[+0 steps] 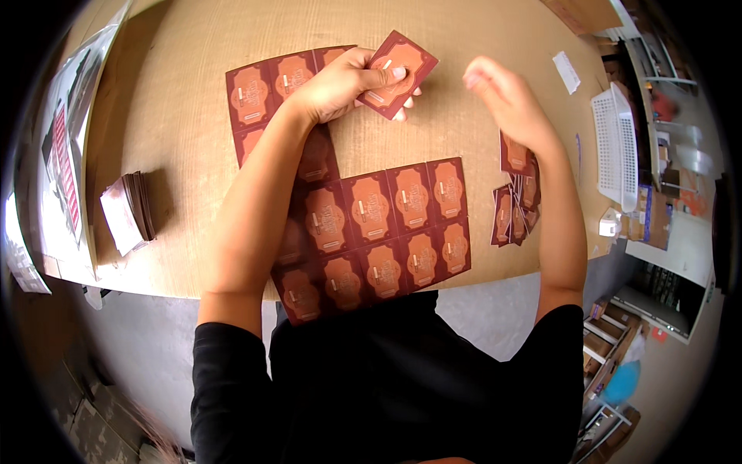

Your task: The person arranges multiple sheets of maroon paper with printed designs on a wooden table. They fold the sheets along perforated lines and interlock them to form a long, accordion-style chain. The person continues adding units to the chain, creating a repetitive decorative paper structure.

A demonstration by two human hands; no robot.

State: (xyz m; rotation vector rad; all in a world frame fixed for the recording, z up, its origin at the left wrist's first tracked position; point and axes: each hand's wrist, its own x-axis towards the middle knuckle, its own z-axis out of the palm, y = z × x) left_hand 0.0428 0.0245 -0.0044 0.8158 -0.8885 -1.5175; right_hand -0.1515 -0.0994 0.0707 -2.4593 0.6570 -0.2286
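Red card grid (pixel 369 209) forms an L on the wood-grain tabletop (pixel 185 116); we judge the work partway, the remainder uncertain. We find the left hand (pixel 340 85) gripping a red card (pixel 402 56), thumb uppermost. Curled fingers mark the right hand (pixel 502 93); we cannot tell whether they hold anything. Loose cards (pixel 502 213) lie right, a stack (pixel 127 213) left. We note a white basket (pixel 614 147) and grey floor (pixel 479 305).

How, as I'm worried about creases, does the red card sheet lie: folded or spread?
Spread: the red card sheet shows printed panels side by side across the table.
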